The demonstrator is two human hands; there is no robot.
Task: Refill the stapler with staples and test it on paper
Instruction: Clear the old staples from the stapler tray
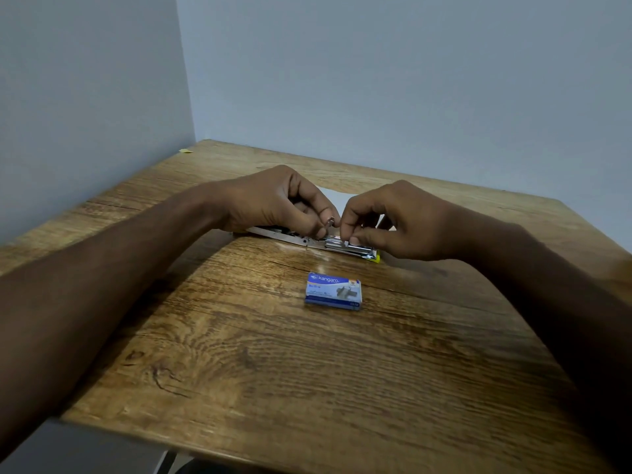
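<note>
An opened stapler lies flat across the middle of a wood-grain desk, its metal magazine channel exposed and its yellow end pointing to the person's right, as two bare hands work over it. The right hand pinches a short strip of staples between thumb and fingers and holds it right at the channel; the left hand has its fingers closed narrowly around a small metal part above the hinge, likely the spring pusher, though blur leaves that uncertain. A white sheet of paper lies just behind the hands, mostly hidden, and a blue Kangaro staple box sits closed on the desk nearer the camera, apart from the stapler. The risks here appear to lie in the loading itself: a strip set in crooked or legs-up could jam the magazine, a pinch too hard could snap the brittle strip and scatter loose staples over the desk, and if the left hand's hold on the sprung piece slips, it could snap forward onto the right fingertips or knock the strip out. The stapler rests unclamped, so a sideways push could also slide it toward the paper.
</note>
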